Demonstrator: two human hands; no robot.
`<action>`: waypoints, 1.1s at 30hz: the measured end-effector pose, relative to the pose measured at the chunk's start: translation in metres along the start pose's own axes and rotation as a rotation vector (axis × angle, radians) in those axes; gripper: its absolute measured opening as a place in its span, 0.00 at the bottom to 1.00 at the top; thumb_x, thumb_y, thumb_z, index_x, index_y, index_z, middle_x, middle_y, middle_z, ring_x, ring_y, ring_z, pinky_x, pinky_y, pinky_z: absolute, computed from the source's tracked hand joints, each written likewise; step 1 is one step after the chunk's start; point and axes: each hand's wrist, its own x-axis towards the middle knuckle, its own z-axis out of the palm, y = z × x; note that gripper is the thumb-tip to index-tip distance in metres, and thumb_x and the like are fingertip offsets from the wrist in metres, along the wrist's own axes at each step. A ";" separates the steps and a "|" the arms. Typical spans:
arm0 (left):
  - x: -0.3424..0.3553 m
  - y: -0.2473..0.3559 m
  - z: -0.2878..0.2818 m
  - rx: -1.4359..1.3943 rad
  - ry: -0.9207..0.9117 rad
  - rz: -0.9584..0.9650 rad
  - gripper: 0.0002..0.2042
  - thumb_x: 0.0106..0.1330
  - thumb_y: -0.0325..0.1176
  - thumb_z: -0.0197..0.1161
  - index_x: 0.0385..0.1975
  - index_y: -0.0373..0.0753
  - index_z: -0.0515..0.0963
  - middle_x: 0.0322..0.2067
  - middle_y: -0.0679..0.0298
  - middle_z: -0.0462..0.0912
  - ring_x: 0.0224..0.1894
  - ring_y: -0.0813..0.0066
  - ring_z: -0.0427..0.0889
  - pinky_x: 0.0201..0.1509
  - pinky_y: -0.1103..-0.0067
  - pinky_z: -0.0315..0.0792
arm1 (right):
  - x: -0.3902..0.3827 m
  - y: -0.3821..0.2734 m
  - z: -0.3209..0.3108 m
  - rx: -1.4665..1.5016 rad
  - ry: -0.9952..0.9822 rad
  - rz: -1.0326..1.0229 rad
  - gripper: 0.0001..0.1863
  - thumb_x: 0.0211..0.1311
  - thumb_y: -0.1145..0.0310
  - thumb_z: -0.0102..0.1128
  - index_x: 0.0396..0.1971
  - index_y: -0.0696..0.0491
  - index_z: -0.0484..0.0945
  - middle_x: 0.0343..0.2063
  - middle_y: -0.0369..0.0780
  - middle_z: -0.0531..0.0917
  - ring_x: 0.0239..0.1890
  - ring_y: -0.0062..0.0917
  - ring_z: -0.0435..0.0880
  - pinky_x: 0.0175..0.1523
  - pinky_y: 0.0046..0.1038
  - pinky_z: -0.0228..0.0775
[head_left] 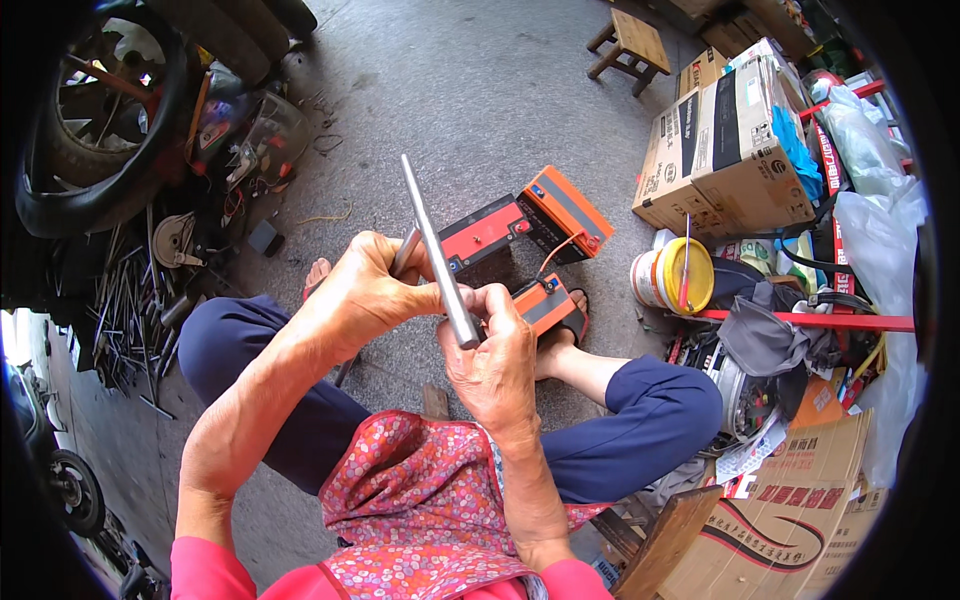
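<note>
In the head view, one long grey metal rod (428, 230) slants above the grey floor (420, 100). The right hand (492, 365) curls its fingers around the rod's near end; the left hand (365, 290) pinches one shorter metal bar (406, 250). Whether rod and bar join is hidden. Beyond stand one red-topped black battery (488, 230) and two orange-topped box-shaped batteries (568, 210), partly covered by hands and rod. Bare floor opens toward its far edge, between the black rubber tyre (100, 205) and brown cardboard box (690, 150).
</note>
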 end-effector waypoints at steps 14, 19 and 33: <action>-0.002 -0.006 0.003 0.019 -0.136 -0.004 0.15 0.66 0.38 0.68 0.23 0.33 0.81 0.20 0.68 0.82 0.22 0.87 0.76 0.23 0.83 0.70 | -0.005 0.015 0.014 0.800 -0.216 0.301 0.09 0.58 0.78 0.60 0.39 0.57 0.74 0.21 0.32 0.78 0.19 0.11 0.73 0.22 0.20 0.63; 0.001 -0.012 0.000 0.053 -0.131 -0.045 0.14 0.68 0.36 0.65 0.25 0.32 0.81 0.20 0.67 0.82 0.21 0.86 0.78 0.23 0.82 0.73 | -0.011 0.047 0.007 1.018 -0.745 0.494 0.14 0.57 0.77 0.53 0.45 0.59 0.73 0.22 0.34 0.78 0.16 0.15 0.71 0.21 0.19 0.61; -0.004 0.002 -0.010 -0.065 0.118 0.028 0.11 0.62 0.37 0.66 0.25 0.34 0.82 0.21 0.71 0.78 0.25 0.86 0.73 0.30 0.82 0.68 | -0.013 0.074 0.026 1.490 -0.489 0.533 0.29 0.72 0.46 0.48 0.22 0.57 0.75 0.19 0.33 0.63 0.22 0.20 0.61 0.34 0.28 0.59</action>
